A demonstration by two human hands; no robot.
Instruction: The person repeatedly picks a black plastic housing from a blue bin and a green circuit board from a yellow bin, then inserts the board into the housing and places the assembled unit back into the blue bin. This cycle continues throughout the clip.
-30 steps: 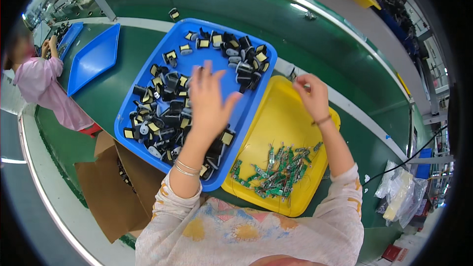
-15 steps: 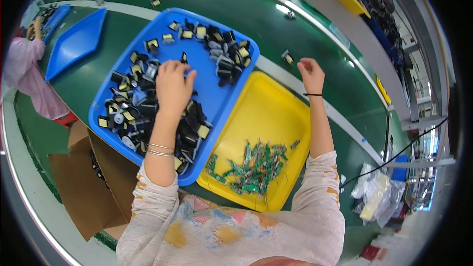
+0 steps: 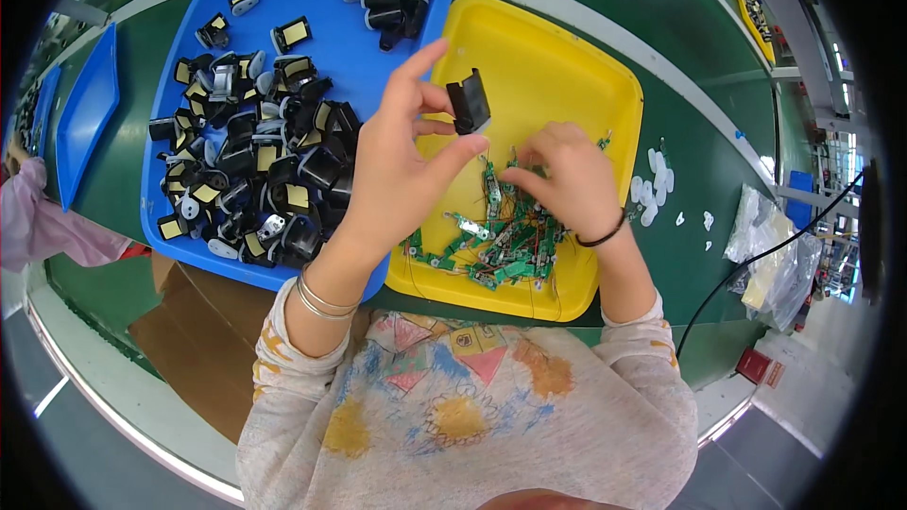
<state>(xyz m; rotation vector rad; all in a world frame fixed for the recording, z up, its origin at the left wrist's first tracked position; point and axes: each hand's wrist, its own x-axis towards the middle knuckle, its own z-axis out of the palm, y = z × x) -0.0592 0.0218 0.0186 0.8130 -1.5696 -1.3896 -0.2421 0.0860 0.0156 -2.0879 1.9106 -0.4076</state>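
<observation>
Black housing [image 3: 470, 102] in left fingers [image 3: 434, 98], right fingers [image 3: 542, 144] at green boards [image 3: 516, 268]

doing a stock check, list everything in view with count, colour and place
Table: one, green, beneath trays
Yellow tray: one, yellow, centre
Large blue tray: one, blue, left of yellow tray
Plastic housings: dozens, black with yellow, mostly in large blue tray
Raised housing: one, black, above yellow tray
Circuit boards: many, green, piled in yellow tray
Oval pieces: several, white, right of yellow tray
Plastic bags: count unclear, clear, right
Cable: one, black, right
Cardboard box: one, brown, lower left
Other blue trays: at least two, blue, far left
Co-worker's garment: one, pink, left edge
Left hand: one, bare, holding raised housing
Right hand: one, bare, at circuit boards
</observation>
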